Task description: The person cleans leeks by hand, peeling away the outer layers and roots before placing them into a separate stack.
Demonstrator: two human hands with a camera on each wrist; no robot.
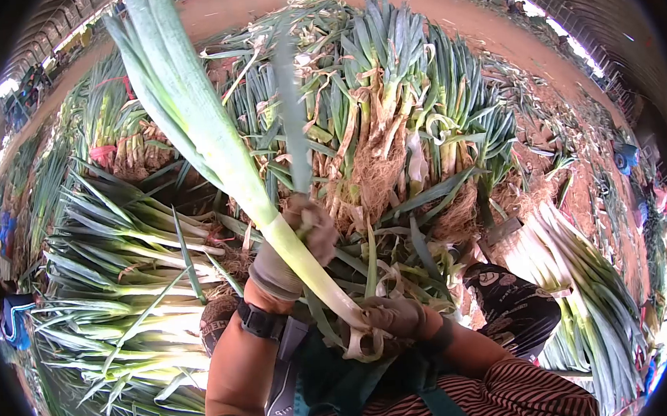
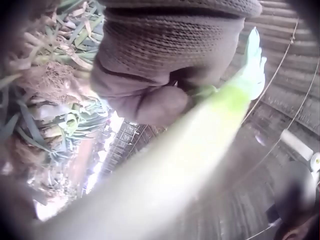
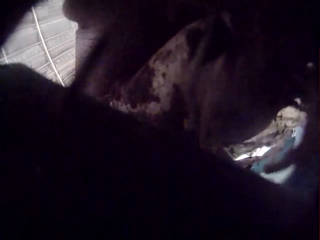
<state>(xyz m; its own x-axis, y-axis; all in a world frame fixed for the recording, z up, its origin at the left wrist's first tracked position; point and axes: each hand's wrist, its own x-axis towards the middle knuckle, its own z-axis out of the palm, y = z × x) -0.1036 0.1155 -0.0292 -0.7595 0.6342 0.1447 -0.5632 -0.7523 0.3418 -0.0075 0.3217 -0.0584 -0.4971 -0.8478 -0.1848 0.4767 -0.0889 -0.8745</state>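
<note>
One large leek [image 1: 230, 165] slants across the head view, its leaves at the upper left and its white base low in the middle. My gloved right hand [image 1: 395, 317] grips that base, where loose outer skin hangs. Behind the stalk is my gloved left hand [image 1: 297, 245], with a blurred narrow leaf [image 1: 292, 118] rising from it. The left wrist view has the curled left hand [image 2: 165, 65] pinching a bit of green beside the pale stalk [image 2: 175, 150]. In the right wrist view darkness hides the hand and its hold.
Leeks with green leaves [image 1: 122, 284] lie piled on the left. Upright bundles with brown roots [image 1: 377, 174] stand ahead. A pile of whiter leeks [image 1: 587, 298] lies to the right, beside a patterned trouser knee [image 1: 514, 303]. Leaf scraps cover the ground between.
</note>
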